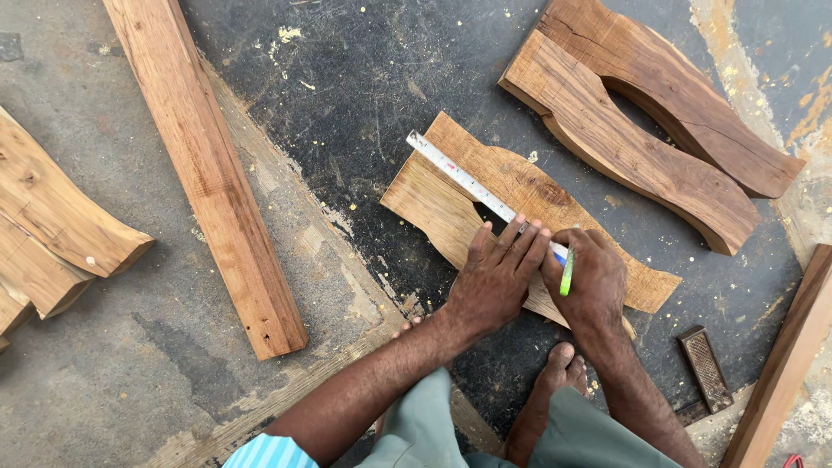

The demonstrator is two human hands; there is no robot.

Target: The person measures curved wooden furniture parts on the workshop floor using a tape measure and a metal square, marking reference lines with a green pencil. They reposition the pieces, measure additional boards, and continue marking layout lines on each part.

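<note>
Two curved wooden pieces [451, 195] lie side by side on the dark floor in the middle. A white measuring tape [459, 178] lies stretched diagonally across them. My left hand [498, 273] presses flat on the tape and the wood, fingers spread. My right hand [589, 277] sits just right of it, gripping a green pen [567, 273] with its tip at the tape.
Two more curved wooden pieces [641, 121] lie at the upper right. A long plank [208, 165] runs diagonally at left, with stacked curved pieces [52, 225] at the far left. A small rasp-like block [705, 368] and a plank [784, 368] lie at lower right. My bare foot [546, 399] rests below.
</note>
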